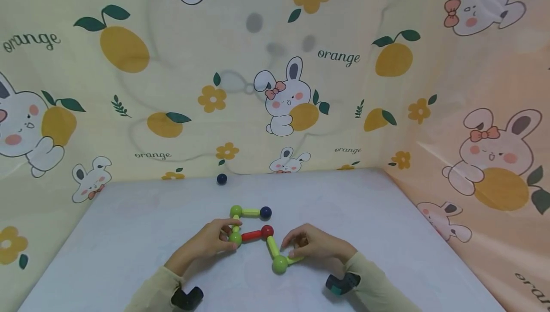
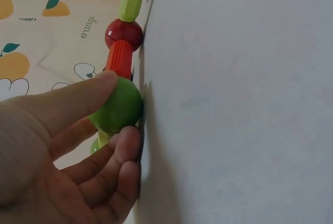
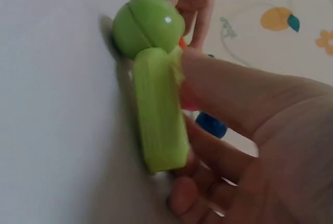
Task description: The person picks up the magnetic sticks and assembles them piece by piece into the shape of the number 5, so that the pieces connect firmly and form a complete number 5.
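Note:
Colored balls and rods, seemingly a magnetic building set, form a zigzag chain on the table. My left hand (image 1: pixel 210 239) pinches a green ball (image 2: pixel 122 104) between thumb and fingers. From that ball a red rod (image 1: pixel 251 235) runs to a red ball (image 1: pixel 267 231). A light green rod (image 1: pixel 273 247) links the red ball to the nearer green ball (image 1: pixel 280 264). My right hand (image 1: pixel 320 242) grips another light green rod (image 3: pixel 158 112), whose end meets this nearer ball. Beyond my left fingers, a green ball (image 1: pixel 236 211) joins a light green rod (image 1: pixel 250 212) and dark blue ball (image 1: pixel 266 213).
A loose dark blue ball (image 1: pixel 221 178) lies near the table's back edge. The white table (image 1: pixel 240 288) meets a patterned cloth backdrop (image 1: pixel 180 87) behind and at the right. Black bands with cameras (image 1: pixel 342 284) sit on both wrists.

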`<act>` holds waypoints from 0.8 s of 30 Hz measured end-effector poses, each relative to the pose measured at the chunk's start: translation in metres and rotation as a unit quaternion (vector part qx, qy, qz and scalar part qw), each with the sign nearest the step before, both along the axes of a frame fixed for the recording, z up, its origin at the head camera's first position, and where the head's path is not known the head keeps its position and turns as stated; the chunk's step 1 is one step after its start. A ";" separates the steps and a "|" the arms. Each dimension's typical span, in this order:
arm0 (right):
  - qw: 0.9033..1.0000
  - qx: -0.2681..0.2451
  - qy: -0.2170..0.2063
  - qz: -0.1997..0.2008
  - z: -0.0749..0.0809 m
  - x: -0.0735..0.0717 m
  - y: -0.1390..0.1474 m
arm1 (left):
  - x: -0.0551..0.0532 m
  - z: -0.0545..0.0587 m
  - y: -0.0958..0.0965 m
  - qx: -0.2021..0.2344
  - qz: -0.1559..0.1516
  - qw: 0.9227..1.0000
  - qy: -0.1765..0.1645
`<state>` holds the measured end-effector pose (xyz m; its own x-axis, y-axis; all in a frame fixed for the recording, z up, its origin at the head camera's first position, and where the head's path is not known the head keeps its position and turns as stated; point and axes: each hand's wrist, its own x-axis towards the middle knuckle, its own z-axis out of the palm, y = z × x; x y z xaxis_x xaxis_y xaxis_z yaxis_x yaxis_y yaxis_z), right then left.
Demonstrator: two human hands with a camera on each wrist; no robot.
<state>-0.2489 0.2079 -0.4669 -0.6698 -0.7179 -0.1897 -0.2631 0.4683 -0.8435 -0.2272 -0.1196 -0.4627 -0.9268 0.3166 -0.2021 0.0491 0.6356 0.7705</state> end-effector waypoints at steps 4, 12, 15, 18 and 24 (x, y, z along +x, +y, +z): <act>0.999 0.009 0.001 0.039 0.003 0.005 0.001 | 0.000 0.000 0.000 -0.002 0.001 1.000 0.003; 0.999 0.043 0.011 0.027 0.008 0.013 -0.006 | -0.001 -0.002 0.000 -0.001 0.003 1.000 0.006; 0.999 0.041 0.020 0.028 0.007 0.013 -0.007 | 0.000 -0.001 0.000 0.001 0.004 1.000 0.005; 0.999 0.034 0.025 0.032 0.005 0.012 -0.008 | 0.000 -0.001 0.000 0.002 0.006 1.000 0.004; 0.999 0.034 0.032 0.028 0.004 0.012 -0.008 | 0.000 -0.001 0.001 0.002 0.010 1.000 0.007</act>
<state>-0.2370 0.1995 -0.4627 -0.6420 -0.7410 -0.1967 -0.3428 0.5070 -0.7909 -0.2270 -0.1183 -0.4640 -0.9354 0.2993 -0.1882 0.0469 0.6327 0.7729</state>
